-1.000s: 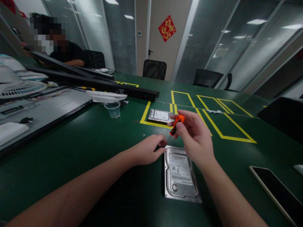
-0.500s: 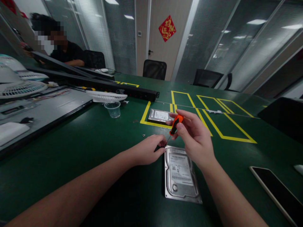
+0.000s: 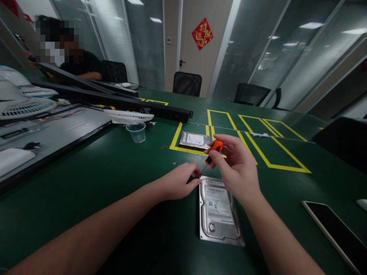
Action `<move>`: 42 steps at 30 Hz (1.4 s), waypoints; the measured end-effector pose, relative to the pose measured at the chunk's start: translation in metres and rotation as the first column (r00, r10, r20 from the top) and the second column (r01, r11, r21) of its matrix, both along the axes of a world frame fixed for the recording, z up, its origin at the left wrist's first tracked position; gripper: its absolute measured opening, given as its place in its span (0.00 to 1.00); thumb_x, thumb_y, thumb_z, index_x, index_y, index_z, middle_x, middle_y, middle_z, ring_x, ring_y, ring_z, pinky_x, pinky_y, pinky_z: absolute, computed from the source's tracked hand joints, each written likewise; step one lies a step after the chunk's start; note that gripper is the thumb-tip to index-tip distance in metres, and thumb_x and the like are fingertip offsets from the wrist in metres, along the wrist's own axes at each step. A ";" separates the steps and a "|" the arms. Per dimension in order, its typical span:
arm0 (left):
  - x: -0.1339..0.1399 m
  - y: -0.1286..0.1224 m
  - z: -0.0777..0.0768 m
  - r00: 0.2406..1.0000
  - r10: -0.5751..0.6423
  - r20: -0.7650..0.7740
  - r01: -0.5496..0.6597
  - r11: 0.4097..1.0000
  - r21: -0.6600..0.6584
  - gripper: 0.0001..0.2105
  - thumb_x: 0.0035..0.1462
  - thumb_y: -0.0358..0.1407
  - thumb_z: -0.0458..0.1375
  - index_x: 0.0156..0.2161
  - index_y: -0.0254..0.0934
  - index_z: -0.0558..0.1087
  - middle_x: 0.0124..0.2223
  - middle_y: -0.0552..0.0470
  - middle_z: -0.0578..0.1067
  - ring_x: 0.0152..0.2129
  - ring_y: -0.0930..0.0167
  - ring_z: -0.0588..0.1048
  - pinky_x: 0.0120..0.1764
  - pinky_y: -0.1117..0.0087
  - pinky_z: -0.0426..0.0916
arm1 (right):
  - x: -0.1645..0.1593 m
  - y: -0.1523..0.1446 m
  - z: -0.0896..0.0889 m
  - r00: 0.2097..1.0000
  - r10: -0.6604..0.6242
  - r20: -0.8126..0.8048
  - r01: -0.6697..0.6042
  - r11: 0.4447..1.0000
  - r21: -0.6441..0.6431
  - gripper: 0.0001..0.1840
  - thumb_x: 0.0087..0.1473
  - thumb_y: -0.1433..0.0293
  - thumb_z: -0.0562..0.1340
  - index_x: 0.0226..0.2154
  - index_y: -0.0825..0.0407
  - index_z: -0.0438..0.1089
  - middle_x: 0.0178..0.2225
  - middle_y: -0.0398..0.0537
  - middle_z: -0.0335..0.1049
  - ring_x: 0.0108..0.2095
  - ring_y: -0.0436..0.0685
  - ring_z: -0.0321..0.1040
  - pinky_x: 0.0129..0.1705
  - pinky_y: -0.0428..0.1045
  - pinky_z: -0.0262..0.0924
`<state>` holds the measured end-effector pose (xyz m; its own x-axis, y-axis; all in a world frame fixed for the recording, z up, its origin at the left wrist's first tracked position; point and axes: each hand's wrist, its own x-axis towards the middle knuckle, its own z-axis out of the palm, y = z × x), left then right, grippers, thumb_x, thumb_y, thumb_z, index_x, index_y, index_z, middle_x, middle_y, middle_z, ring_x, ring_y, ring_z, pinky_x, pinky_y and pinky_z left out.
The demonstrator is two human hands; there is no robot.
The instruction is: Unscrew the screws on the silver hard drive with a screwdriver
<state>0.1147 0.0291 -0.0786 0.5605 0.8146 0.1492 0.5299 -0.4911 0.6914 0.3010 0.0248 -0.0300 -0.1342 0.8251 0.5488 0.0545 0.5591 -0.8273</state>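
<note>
A silver hard drive with a white label lies flat on the green table, its long side pointing away from me. My right hand is closed round the orange and black handle of a screwdriver. The screwdriver leans, its thin shaft reaching down to the drive's far left corner. At that same corner my left hand pinches with thumb and fingertips, close to the screwdriver's tip; the screw there is too small to make out. Just beyond my left hand lie some tiny screws.
A second hard drive sits inside a yellow tape outline. To its left stands a clear plastic cup. A phone lies at the right. Fan parts, a long black bar and a large panel fill the left, where another person sits.
My right hand has turned the screwdriver handle slightly, and its fingers have shifted a little. My left hand and the hard drive stay where they were.
</note>
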 end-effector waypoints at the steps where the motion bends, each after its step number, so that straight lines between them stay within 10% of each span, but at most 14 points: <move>1: 0.000 0.000 0.000 1.000 -0.001 0.003 0.001 1.000 -0.001 0.06 0.66 0.33 0.60 0.47 0.35 0.73 0.46 0.44 0.79 0.44 0.62 0.78 0.48 0.60 0.72 | 0.000 0.000 0.001 1.000 0.001 -0.006 -0.001 1.000 -0.003 0.18 0.62 0.68 0.68 0.54 0.39 0.73 0.48 0.47 0.74 0.44 0.57 0.76 0.29 0.48 0.77; 42: 0.000 0.001 -0.002 1.000 -0.005 -0.001 0.005 1.000 0.001 0.07 0.66 0.32 0.61 0.48 0.36 0.74 0.46 0.45 0.79 0.45 0.62 0.78 0.49 0.59 0.72 | -0.002 -0.004 0.005 0.996 -0.025 -0.083 0.027 0.999 0.027 0.12 0.63 0.67 0.68 0.47 0.44 0.69 0.48 0.47 0.75 0.41 0.56 0.79 0.25 0.45 0.76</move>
<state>0.1142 0.0297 -0.0806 0.5645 0.8118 0.1494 0.5280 -0.4942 0.6907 0.2987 0.0212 -0.0255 -0.0661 0.8119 0.5801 0.0019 0.5814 -0.8136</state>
